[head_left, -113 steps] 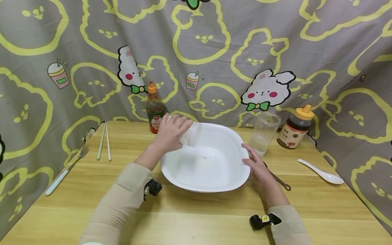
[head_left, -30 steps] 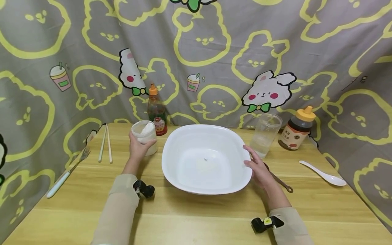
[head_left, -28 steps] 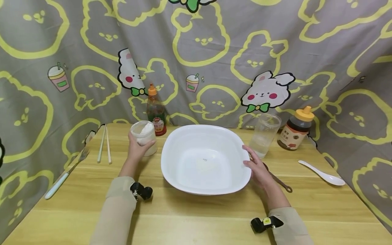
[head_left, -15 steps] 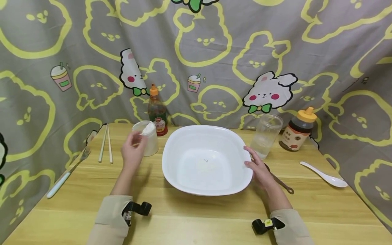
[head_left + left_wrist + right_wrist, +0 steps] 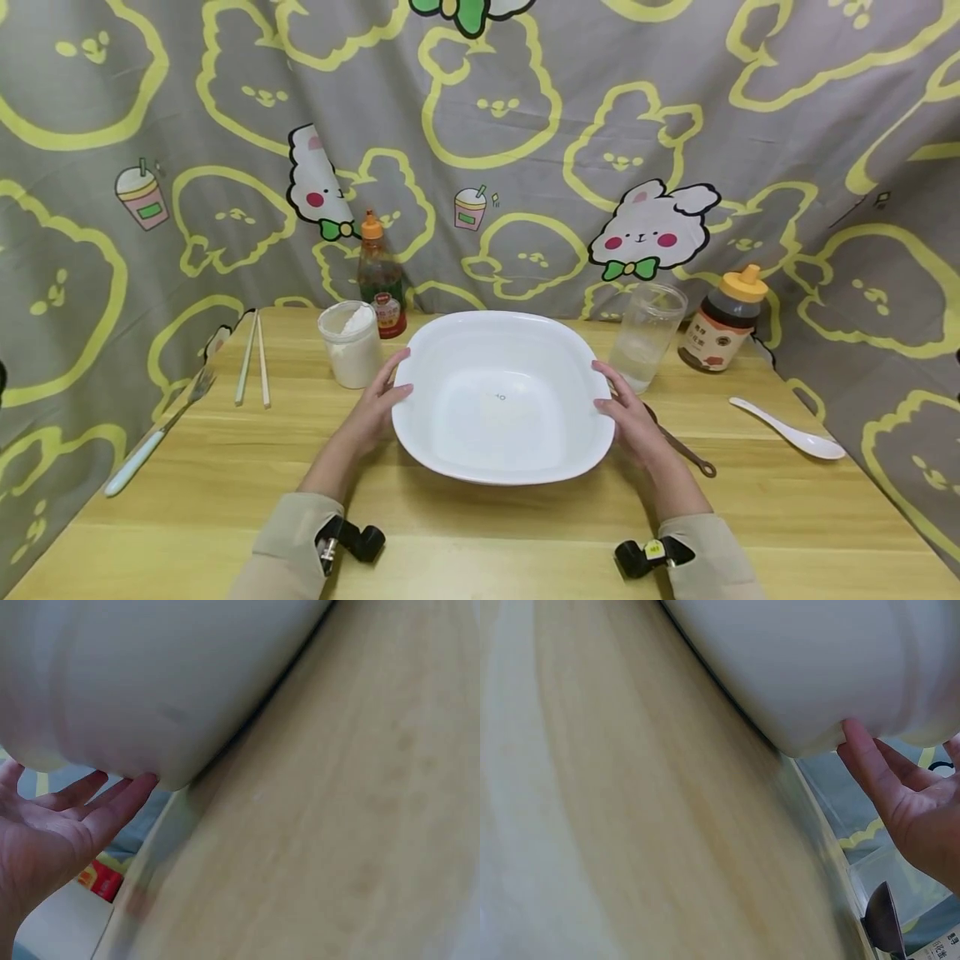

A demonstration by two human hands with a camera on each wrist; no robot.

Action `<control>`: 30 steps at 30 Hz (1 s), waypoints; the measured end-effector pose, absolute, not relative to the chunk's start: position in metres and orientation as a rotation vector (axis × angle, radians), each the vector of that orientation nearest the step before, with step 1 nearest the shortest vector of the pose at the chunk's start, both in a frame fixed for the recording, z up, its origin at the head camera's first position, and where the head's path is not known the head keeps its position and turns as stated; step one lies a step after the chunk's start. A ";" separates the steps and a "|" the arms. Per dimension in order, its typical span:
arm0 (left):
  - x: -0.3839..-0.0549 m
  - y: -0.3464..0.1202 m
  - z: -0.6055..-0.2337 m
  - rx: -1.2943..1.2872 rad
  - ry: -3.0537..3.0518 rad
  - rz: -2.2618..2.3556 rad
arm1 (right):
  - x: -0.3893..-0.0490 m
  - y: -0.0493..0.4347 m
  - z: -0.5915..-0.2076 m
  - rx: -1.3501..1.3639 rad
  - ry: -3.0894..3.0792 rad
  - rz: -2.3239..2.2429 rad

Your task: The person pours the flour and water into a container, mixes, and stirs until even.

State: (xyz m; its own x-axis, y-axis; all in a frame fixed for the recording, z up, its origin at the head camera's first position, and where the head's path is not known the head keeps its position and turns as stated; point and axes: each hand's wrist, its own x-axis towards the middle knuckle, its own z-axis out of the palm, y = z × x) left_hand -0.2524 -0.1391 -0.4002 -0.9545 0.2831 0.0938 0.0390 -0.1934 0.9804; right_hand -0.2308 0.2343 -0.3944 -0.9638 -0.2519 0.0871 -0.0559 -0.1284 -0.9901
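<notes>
A: Location of the basin [image 5: 506,342], and condition of the fingers?

B: Basin sits on the desk [image 5: 495,542], midway between left and right edges, far rim toward the back edge. Fingers of the left hand [image 5: 375,408] and right hand [image 5: 633,421] are clamped on opposite ends of its rim.

A: Hazards?

B: A slide toward the desk's left edge could knock the lidless jar [image 5: 356,354], spilling white powder. A slide rightward could topple the glass [image 5: 648,333]. Cause: both stand just beside the basin.

A: Anything further?

B: Uneven lifting could tilt it, in my judgement.
</notes>
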 end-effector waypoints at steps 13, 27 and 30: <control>-0.245 -0.138 -0.390 0.332 1.764 2.289 | -0.247 0.252 -0.394 -0.242 2.508 -2.401; -0.237 -0.137 -0.383 0.370 1.793 2.248 | -0.288 0.264 -0.376 0.500 3.011 -1.936; -0.237 -0.137 -0.383 0.365 1.795 2.254 | -0.298 0.266 -0.381 0.522 2.941 -2.001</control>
State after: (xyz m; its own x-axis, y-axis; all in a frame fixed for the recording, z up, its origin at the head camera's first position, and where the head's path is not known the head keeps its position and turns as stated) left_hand -0.2373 -0.1368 -0.3828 -0.9410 0.3351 0.0477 -0.0285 -0.2188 0.9753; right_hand -0.2982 0.2656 -0.3805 -0.8587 0.4697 0.2052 -0.0183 0.3719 -0.9281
